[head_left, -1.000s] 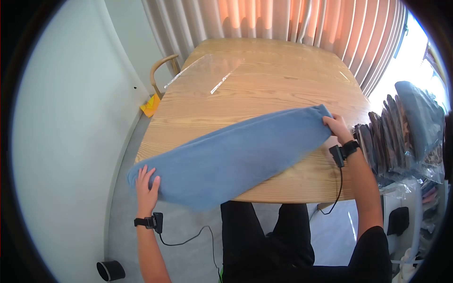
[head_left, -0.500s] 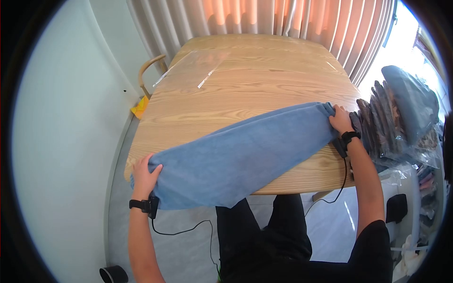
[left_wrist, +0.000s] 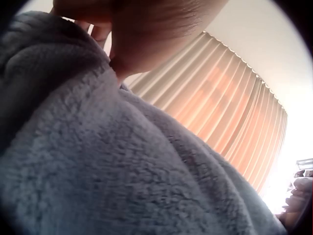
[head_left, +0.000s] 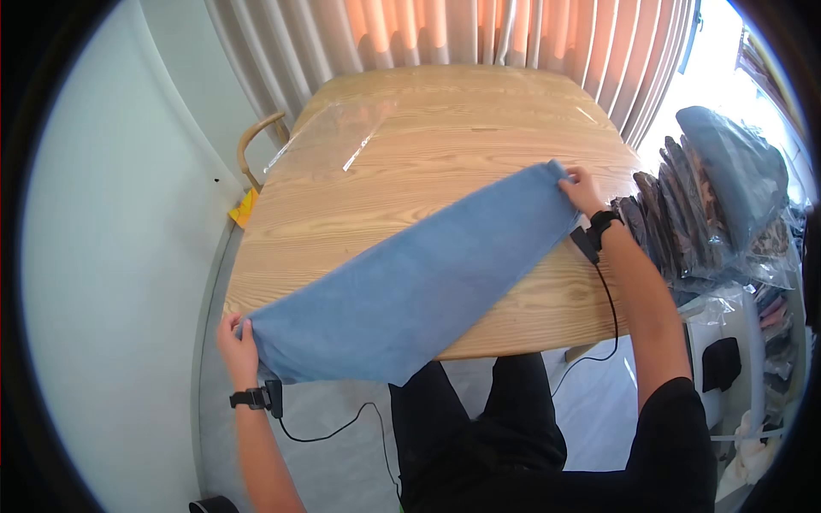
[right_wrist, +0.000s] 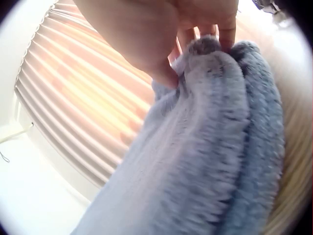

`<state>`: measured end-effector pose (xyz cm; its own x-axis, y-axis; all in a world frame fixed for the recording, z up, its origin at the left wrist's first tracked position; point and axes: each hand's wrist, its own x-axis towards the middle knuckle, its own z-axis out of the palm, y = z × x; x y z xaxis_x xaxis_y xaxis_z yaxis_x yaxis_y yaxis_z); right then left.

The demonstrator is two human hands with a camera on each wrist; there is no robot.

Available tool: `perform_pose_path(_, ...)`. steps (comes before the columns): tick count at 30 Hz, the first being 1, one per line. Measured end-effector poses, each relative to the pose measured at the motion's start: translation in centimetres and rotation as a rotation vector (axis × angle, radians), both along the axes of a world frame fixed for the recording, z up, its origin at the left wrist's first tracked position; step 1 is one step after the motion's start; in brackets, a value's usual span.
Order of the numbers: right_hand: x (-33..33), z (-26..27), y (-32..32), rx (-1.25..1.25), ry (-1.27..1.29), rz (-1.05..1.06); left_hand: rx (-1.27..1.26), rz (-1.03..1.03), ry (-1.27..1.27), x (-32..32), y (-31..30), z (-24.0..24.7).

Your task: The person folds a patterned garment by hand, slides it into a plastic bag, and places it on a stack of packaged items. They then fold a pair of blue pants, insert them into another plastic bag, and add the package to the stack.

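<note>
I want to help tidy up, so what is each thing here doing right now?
blue towel: folded, stretched across the table, near edge hanging off
left hand: grips the towel's near end
right hand: pinches the towel's far end
clear plastic sheet: lying flat on the table
curtains: drawn shut
bagged clothes: stacked on edge beside the table

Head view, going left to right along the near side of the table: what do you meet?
First the left hand, then the blue towel, the right hand, and the stack of bagged clothes.
</note>
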<state>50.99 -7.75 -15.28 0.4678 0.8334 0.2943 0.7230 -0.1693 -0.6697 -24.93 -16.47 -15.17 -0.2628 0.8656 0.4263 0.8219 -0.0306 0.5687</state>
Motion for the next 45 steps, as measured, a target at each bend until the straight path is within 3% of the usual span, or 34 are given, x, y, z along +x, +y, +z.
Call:
perform_pose_path(2,-1.2,-1.3,-0.2,-0.093,-0.003,0.052,0.057,0.083,0.112,-0.9,-0.5,-2.2)
perform_pose_path(4,-1.3,-1.8,0.0,-0.125,-0.107,-0.004,0.137,0.299,-0.153,-1.0,-2.1,-3.3)
perform_pose_path(5,-1.5,-2.3,-0.1,-0.165,-0.21,-0.063,0.134,0.298,-0.147,-1.0,-3.0,-3.6)
perform_pose_path(7,-1.8,-1.3,-0.5,-0.255,-0.132,-0.082,-0.19,0.169,-0.905,-0.3,-5.5,-3.6)
perform_pose_path(8,-1.7,-1.0,-0.3,-0.303,-0.072,-0.08,-0.194,0.17,-0.9,-0.4,-6.4,-4.4)
perform_pose_path(10,-1.8,-0.5,-0.3,-0.376,-0.017,-0.105,-0.328,-0.113,-1.37,-0.8,-7.5,-6.2)
perform_pose_path(14,-1.5,-0.4,-0.6,-0.391,-0.032,-0.147,-0.197,-0.158,-1.22,-1.1,-7.8,-6.8)
perform_pose_path(16,-0.5,-0.8,-0.9,-0.323,0.283,-0.028,-0.081,-0.051,-1.095,-0.8,-8.0,-4.1)
perform_pose_path(17,-0.4,-1.0,-1.1,-0.322,0.289,-0.03,-0.082,-0.054,-1.089,-0.7,-7.7,-2.6)
perform_pose_path(19,-0.6,-0.4,-1.7,-0.259,0.549,0.015,0.068,-0.01,-0.861,-0.5,-6.2,0.4)
perform_pose_path(21,-0.2,-0.5,-1.6,-0.242,0.596,0.018,0.05,-0.038,-0.71,-2.2,-3.5,2.5)
perform_pose_path(24,-0.8,0.5,-2.2,-0.213,0.628,-0.027,0.02,-0.01,-0.681,-1.6,0.2,6.4)
perform_pose_path(26,-1.1,0.6,-2.5,-0.2,0.61,-0.068,-0.112,0.127,-0.359,-2.5,2.1,6.4)
perform_pose_path(27,-0.7,0.1,-2.5,-0.159,0.599,-0.061,-0.108,0.139,-0.361,-3.4,2.1,5.7)
perform_pose_path(29,0.1,-0.8,-2.1,-0.122,0.595,-0.027,-0.441,0.063,-0.595,-5.8,1.2,3.5)
perform_pose_path(31,0.7,-1.4,-1.9,-0.121,0.632,0.017,-0.499,0.013,-0.92,-9.3,-0.2,-1.3)
perform_pose_path(33,0.1,-1.0,-2.0,-0.147,0.635,0.005,-0.371,0.021,-1.039,-7.5,-3.6,-3.5)
perform_pose_path(35,-0.1,-1.0,-1.9,-0.148,0.584,-0.024,-0.419,0.073,-1.177,-5.0,-6.2,-6.5)
perform_pose_path(37,-0.5,-0.8,-2.0,-0.151,0.581,-0.019,-0.534,-0.108,-1.644,-2.2,-7.7,-9.2)
perform_pose_path(38,-0.6,-0.7,-2.0,-0.149,0.576,-0.024,-0.533,-0.109,-1.646,-1.6,-7.8,-11.0)
perform_pose_path(40,-0.6,-0.6,-2.2,-0.143,0.568,-0.038,-0.352,-0.448,-2.109,-0.5,-7.5,-14.0)
perform_pose_path(41,-0.5,-0.7,-2.2,-0.136,0.559,-0.027,-0.358,-0.451,-2.113,1.0,-7.2,-13.6)
perform_pose_path(43,-0.4,-0.9,-2.4,-0.131,0.547,-0.021,-0.131,-0.311,-1.935,3.7,-6.6,-12.2)
perform_pose_path(45,-0.5,-0.8,-2.4,-0.15,0.576,-0.017,-0.071,-0.387,-1.885,5.6,-6.3,-10.2)
